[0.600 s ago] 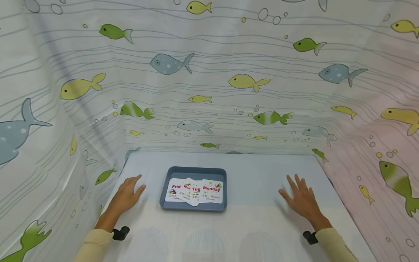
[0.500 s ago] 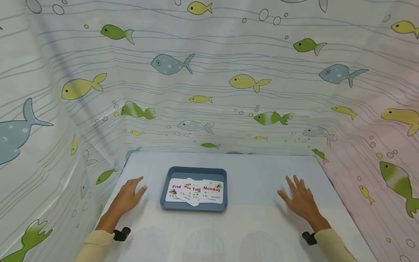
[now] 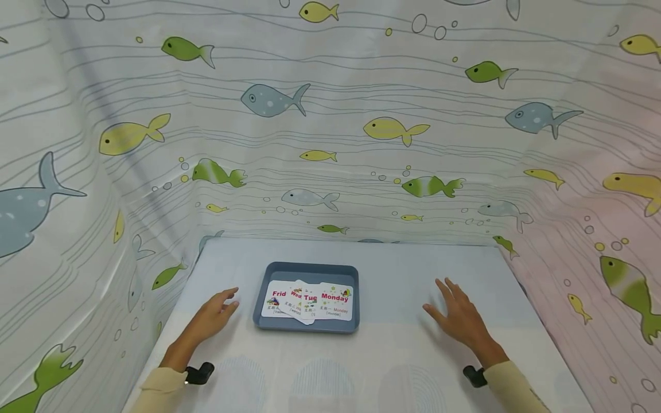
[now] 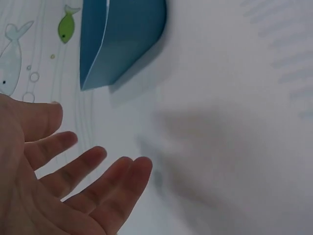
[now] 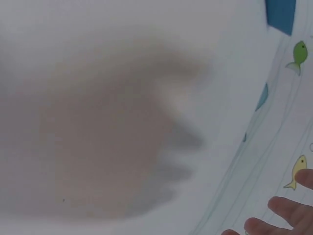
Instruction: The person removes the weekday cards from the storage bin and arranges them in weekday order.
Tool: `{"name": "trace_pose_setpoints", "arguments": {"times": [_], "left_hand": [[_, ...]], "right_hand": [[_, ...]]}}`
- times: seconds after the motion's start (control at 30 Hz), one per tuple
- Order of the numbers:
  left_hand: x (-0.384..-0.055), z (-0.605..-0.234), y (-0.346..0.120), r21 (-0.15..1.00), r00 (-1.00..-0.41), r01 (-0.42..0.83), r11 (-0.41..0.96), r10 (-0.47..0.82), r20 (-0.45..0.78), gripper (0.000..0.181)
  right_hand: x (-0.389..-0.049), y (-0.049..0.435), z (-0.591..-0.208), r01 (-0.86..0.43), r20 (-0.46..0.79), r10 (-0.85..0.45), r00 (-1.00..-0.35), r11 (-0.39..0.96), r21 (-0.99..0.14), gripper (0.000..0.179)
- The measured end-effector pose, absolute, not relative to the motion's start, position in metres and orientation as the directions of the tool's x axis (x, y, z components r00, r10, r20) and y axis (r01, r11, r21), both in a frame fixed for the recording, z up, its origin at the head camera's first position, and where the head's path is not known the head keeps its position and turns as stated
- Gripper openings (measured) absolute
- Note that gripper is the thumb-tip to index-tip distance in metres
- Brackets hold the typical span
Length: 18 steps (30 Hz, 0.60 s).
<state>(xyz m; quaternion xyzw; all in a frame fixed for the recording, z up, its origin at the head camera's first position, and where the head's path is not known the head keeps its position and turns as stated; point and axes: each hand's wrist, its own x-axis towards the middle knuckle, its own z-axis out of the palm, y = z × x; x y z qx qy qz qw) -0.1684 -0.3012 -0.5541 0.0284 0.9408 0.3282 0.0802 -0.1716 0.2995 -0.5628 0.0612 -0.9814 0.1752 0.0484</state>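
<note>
A blue-grey tray (image 3: 306, 328) lies left of centre on the table. Inside it, several white weekday cards overlap in a fan; the Monday card (image 3: 335, 304) is on the right and the Friday card (image 3: 275, 307) on the left, partly covered. My left hand (image 3: 210, 316) hovers a little to the left of the tray, fingers loosely bent, holding nothing. In the left wrist view, the tray's corner (image 4: 129, 44) appears above that hand's spread fingers. Over the table right of the tray, my right hand (image 3: 459, 316) is apart from everything, fingers spread.
A pale cloth with faint arch patterns covers the table (image 3: 392, 355). Fish-printed curtains (image 3: 351, 178) stand close along the back and both sides. Each wrist wears a small black camera, such as the left one (image 3: 199, 373).
Both hands have moved inward toward the tray, the left hand going right and the right hand going left. The tray and cards stay in place.
</note>
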Motion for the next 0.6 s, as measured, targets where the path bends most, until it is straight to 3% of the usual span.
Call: {"name": "trace_pose_setpoints", "arguments": {"times": [0.33, 0.6], "left_hand": [[-0.162, -0.562, -0.281, 0.786, -0.963, -0.146, 0.601, 0.097, -0.252, 0.053], [-0.165, -0.569, -0.277, 0.811, -0.958, -0.174, 0.558, 0.094, -0.27, 0.054]], "right_hand": [[-0.174, 0.279, -0.562, -0.172, 0.105, -0.141, -0.985, 0.892, -0.417, 0.083], [-0.175, 0.27, -0.562, -0.188, 0.108, -0.157, -0.982, 0.884, -0.429, 0.079]]}}
